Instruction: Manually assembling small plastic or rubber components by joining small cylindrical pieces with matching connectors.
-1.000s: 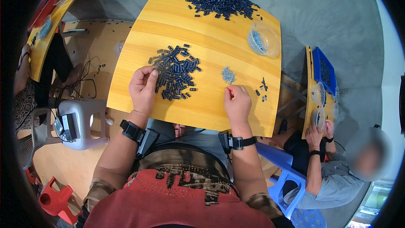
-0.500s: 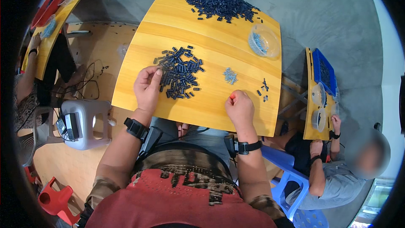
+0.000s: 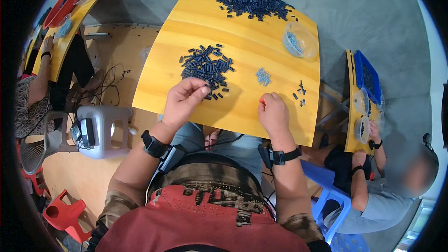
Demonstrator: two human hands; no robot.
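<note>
My left hand (image 3: 183, 102) is closed in a pinch at the near edge of a loose pile of small black plastic pieces (image 3: 205, 65). A dark bit shows at its fingertips, apparently one of those pieces. To the right, my right hand (image 3: 274, 114) is closed too, thumb against curled fingers, above the near part of the yellow table (image 3: 224, 119). Whatever it pinches is too small or hidden to make out. Just beyond it lies a little heap of small silvery screw-like parts (image 3: 263, 77). Several black pieces (image 3: 300, 94) lie apart at the right.
A larger heap of black pieces (image 3: 252, 1) covers the table's far end. A clear round tub (image 3: 308, 42) with bluish small parts stands at the far right. A grey stool (image 3: 103, 128) is to my left; a person (image 3: 387, 191) sits at another table on the right.
My left hand has moved right and nearer to me, from the pile's left side to its near edge. My right hand stays pinched. The whole view has shifted slightly.
</note>
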